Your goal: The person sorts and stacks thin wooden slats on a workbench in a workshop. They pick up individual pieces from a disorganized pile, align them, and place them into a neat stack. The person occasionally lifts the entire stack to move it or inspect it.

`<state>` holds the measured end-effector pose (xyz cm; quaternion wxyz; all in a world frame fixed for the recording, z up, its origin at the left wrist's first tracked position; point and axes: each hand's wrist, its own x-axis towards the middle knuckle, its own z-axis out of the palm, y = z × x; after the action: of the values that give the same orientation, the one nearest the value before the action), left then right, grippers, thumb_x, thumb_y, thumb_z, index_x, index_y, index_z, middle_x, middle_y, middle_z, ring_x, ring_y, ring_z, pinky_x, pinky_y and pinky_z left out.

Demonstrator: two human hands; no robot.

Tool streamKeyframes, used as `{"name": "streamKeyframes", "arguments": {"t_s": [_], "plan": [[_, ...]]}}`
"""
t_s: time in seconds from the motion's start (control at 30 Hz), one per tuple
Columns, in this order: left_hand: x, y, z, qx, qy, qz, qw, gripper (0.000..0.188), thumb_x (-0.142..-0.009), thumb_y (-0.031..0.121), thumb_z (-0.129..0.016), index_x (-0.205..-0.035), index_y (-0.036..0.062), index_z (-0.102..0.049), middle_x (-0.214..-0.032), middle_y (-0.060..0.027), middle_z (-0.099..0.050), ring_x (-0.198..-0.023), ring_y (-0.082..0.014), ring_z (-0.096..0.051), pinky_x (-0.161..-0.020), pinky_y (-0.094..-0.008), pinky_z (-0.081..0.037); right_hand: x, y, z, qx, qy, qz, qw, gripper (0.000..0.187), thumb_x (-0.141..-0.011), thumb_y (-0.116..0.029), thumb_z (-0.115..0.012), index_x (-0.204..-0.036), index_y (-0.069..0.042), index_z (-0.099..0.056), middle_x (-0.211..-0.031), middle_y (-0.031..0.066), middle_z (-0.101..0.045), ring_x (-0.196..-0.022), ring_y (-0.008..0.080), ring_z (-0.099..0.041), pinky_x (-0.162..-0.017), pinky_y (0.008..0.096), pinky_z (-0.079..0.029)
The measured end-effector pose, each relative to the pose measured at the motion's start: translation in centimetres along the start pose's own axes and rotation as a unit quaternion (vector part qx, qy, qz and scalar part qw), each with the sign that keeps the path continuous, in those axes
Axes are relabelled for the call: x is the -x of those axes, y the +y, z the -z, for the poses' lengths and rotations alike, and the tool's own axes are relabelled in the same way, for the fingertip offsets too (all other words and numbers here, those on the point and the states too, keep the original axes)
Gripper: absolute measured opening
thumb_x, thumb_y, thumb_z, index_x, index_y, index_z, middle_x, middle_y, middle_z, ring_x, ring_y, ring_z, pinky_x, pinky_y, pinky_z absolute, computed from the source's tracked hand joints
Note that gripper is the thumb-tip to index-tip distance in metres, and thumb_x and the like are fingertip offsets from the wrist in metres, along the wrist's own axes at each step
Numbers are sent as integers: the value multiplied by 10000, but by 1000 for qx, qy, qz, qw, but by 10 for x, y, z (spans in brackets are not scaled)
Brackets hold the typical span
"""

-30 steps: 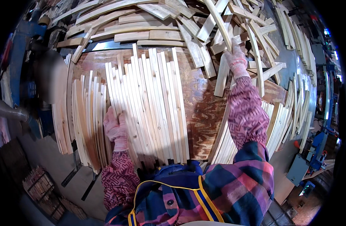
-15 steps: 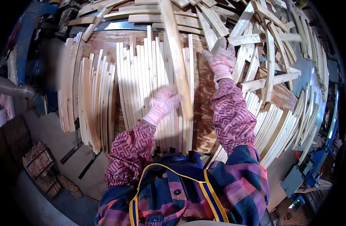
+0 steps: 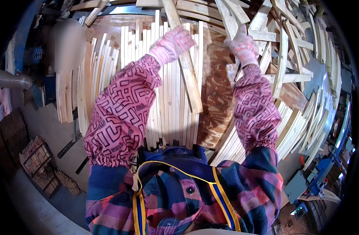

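Note:
A loose wooden board lies slanted across a row of narrow wooden strips laid side by side on the table. My left hand, in a pink and white knit glove, reaches over the upper part of this board with its fingers stretched out across it. At the edge of the jumbled pile, my right hand, gloved the same way, has its thumb and fingers closed about a pale wooden board. The hand itself covers part of that grip.
Jumbled boards fill the far right. More strips stand in rows at left, others at near right. Brown plywood shows between the rows. A person is at the far left. Bundled wood sits on the floor.
My left hand has moved forward along the slanted board, its fingers now across it. My right hand has gone from spread fingers to a closer grip. The view has shifted slightly.

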<state>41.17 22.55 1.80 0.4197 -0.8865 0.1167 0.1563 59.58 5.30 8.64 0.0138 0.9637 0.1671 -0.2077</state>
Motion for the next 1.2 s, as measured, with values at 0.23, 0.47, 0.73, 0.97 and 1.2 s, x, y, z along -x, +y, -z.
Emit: {"name": "streamKeyframes", "arguments": {"t_s": [0.23,0.47,0.73,0.97,1.2], "plan": [[103,-55,29,328,280,80,899,231,-801,210,-616,-1032,217,-612,-874,-28,-600,-851,-216,-640,-738,-384,-552,33,96,44,-211,-72,209,952,854,-709,-181,-733,-1484,-108,-384,-1182,154,-672,-942,268,-690,-774,383,-540],[311,-73,-26,399,150,451,784,368,-807,363,-752,-1079,119,-707,-1055,-68,-702,-877,-264,-697,-742,-360,-574,248,141,-119,-293,-27,47,955,1030,-711,-134,-781,-1553,-35,-197,-1475,225,-430,-1326,323,-460,-1086,377,-395],[427,-65,-198,380,-168,622,664,579,-873,473,-618,-1343,146,-529,-1541,-121,-367,-1289,-337,-502,-996,-487,-453,299,75,-179,-14,9,-47,999,892,-822,-419,-726,-1532,-120,-277,-1415,254,-459,-1284,469,-454,-1067,473,-410],[426,-62,-268,415,-172,611,651,592,-857,485,-648,-1335,160,-523,-1472,-111,-455,-1254,-349,-519,-968,-512,-463,165,61,-140,-61,307,55,948,737,-864,-435,-681,-1445,-48,-447,-1451,154,-476,-1330,315,-455,-1078,416,-414],[409,-78,-272,416,-227,618,627,861,-764,423,-714,-1496,232,-304,-1419,-190,-464,-1308,-368,-454,-1047,-500,-420,79,-77,-87,29,118,-23,992,869,-837,-546,-675,-1544,-245,-269,-1399,181,-515,-1261,344,-528,-1041,449,-441]]}}
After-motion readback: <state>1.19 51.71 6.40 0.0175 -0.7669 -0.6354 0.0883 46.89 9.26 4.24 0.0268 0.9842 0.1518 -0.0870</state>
